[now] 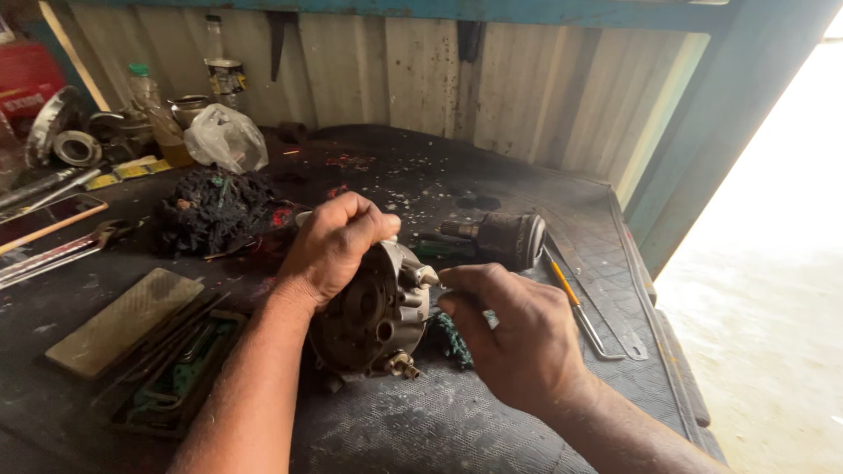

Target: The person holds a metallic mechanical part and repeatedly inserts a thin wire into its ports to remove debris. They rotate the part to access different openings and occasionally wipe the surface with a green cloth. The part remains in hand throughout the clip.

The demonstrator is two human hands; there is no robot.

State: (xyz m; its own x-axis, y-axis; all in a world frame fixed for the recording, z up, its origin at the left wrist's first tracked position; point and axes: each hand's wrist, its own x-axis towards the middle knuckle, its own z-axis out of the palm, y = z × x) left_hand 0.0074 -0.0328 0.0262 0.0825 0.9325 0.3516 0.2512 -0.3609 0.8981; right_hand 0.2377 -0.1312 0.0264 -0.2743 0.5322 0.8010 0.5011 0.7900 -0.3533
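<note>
A round, greasy metal engine part (373,312) stands on edge on the dark rubber bench mat (421,421). My left hand (332,246) is clamped over its top rim, holding it upright. My right hand (518,338) is closed just to its right, pinching a small tool or fitting against the part's side; what it pinches is mostly hidden by the fingers. A green braided cord (452,338) lies under my right hand. Behind my hands a dark cylindrical part with a short shaft (502,239) lies on the mat.
A yellow-handled bent tool (575,307) lies at right near the bench edge. A pile of dark rags (215,209), a clear plastic bag (226,139), bottles (158,110) and metal rings sit at back left. A flat file block (123,320) and a tray of tools (180,377) lie at left.
</note>
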